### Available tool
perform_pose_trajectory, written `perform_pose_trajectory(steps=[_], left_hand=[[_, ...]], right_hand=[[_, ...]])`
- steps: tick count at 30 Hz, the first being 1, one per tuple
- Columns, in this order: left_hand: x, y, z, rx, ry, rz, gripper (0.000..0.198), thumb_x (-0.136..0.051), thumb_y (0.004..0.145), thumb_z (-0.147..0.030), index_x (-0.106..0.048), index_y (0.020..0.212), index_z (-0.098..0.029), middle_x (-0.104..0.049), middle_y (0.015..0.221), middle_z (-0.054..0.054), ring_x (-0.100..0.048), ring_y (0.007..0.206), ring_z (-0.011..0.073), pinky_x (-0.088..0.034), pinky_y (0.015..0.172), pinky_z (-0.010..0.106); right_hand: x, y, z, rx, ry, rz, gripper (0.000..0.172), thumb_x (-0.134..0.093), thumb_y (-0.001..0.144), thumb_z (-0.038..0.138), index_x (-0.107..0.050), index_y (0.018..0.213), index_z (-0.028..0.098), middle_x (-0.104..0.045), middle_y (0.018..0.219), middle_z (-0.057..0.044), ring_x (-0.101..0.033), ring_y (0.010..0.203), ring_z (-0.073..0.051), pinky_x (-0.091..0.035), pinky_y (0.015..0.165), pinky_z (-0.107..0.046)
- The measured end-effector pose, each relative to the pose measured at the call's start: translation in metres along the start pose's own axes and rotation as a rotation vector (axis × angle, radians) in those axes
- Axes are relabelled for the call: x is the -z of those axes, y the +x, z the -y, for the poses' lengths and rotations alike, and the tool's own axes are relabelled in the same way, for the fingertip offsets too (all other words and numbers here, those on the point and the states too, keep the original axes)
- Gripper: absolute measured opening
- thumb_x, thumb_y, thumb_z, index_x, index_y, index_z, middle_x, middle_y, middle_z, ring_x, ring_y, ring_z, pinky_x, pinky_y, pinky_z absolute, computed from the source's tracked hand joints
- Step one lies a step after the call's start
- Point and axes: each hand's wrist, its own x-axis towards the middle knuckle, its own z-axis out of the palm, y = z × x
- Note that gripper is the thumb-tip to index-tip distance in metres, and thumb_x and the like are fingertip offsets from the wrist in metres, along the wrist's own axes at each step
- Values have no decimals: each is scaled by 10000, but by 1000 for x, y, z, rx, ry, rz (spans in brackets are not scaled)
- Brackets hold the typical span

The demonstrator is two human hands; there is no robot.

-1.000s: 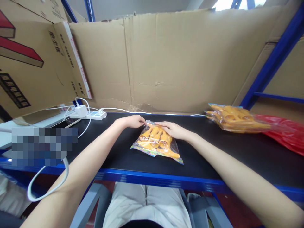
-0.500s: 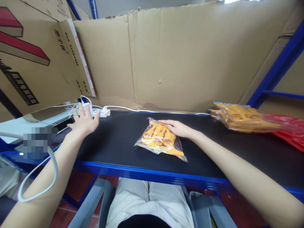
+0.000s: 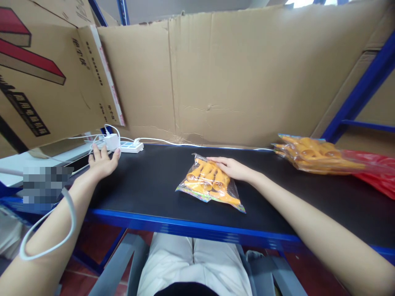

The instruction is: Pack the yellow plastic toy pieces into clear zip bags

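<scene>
A clear plastic bag of orange, hollow-ended plastic pieces [image 3: 207,181] lies on the black tabletop in front of me. My right hand [image 3: 230,167] rests at the bag's upper right edge, fingers stretched out over it; its thumb is hidden. To the left, my left hand [image 3: 103,162] is raised with fingers spread and holds nothing. Just beyond its fingertips are a white plug adapter [image 3: 112,142] and a white power strip [image 3: 132,147]. A white cable [image 3: 72,218] loops over my left forearm.
More bagged orange pieces [image 3: 314,154] lie at the right beside red plastic bags [image 3: 379,170]. A cardboard wall [image 3: 247,78] closes off the back, and a printed cardboard panel [image 3: 46,94] stands at left. A blue metal edge [image 3: 191,225] runs along the table front.
My left hand has moved slightly left and down, away from the plug adapter, which now shows fully. My right hand and the bag look nearly unmoved.
</scene>
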Motion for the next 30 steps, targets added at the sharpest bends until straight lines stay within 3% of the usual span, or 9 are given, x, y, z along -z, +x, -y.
perform_pose_trajectory(steps=[5,8,12,15,17,21,22,26,30], left_hand=[[4,1,-7,-12,11,3,822,-158,859,-606,-146,1415,-1,48,1491,219,-39,1361,381,-148,1043,552],[8,-8,-26,-94,-13,-71,789,-206,844,-618,-146,1431,-93,36,1508,156,-104,1341,421,-199,965,661],[9,-38,-76,-563,-72,-136,676,-334,843,-524,-325,1357,-85,-230,1465,184,-214,1341,329,-250,1040,512],[7,-67,-123,-932,-60,51,577,-347,845,-530,-431,1294,-177,-333,1435,111,-275,1325,276,-259,1053,465],[5,-83,-154,-1102,-65,284,591,-357,831,-579,-452,1282,-209,-395,1402,87,-321,1304,258,-287,1045,428],[-6,-98,-204,-1264,-65,742,778,-551,651,-678,-490,1258,-195,-511,1302,98,-485,1174,272,-386,973,362],[-11,-99,-212,-1307,-85,801,814,-598,609,-669,-476,1273,-213,-514,1301,83,-504,1156,262,-400,960,345],[-34,-96,-224,-1288,-128,720,1012,-689,494,-651,-386,1346,-197,-414,1381,129,-411,1241,314,-347,1012,399],[-54,-94,-216,-1298,-269,685,1018,-704,538,-612,-327,1381,-184,-273,1453,162,-263,1330,316,-250,1074,428]], right_hand=[[1,0,0,-2,-6,-3,411,-379,886,329,-522,1265,257,-503,1314,16,-448,1222,-163,-297,1073,-351],[1,0,1,-7,-5,1,414,-385,886,356,-523,1263,255,-513,1305,9,-458,1214,-168,-314,1061,-355],[1,0,-2,-18,-21,-30,440,-403,876,419,-535,1250,229,-521,1298,-18,-480,1193,-182,-347,1036,-358],[0,2,-5,-67,-41,-57,465,-428,858,455,-547,1236,211,-545,1271,-41,-510,1161,-195,-377,1009,-355],[1,3,-9,-101,-64,-76,473,-425,857,461,-551,1230,199,-550,1265,-54,-518,1152,-203,-386,999,-354],[6,4,-15,-204,-151,-150,467,-431,857,438,-546,1226,176,-537,1275,-92,-496,1174,-237,-368,1007,-379],[8,3,-16,-248,-163,-182,463,-461,844,437,-549,1214,173,-552,1255,-102,-511,1154,-248,-380,994,-389],[23,-2,-12,-496,33,-194,450,-470,818,525,-625,1010,148,-683,896,-120,-647,729,-229,-528,698,-385],[34,-5,-13,-642,436,-227,375,-417,878,437,-609,753,140,-642,626,-61,-572,505,-128,-508,517,-259]])
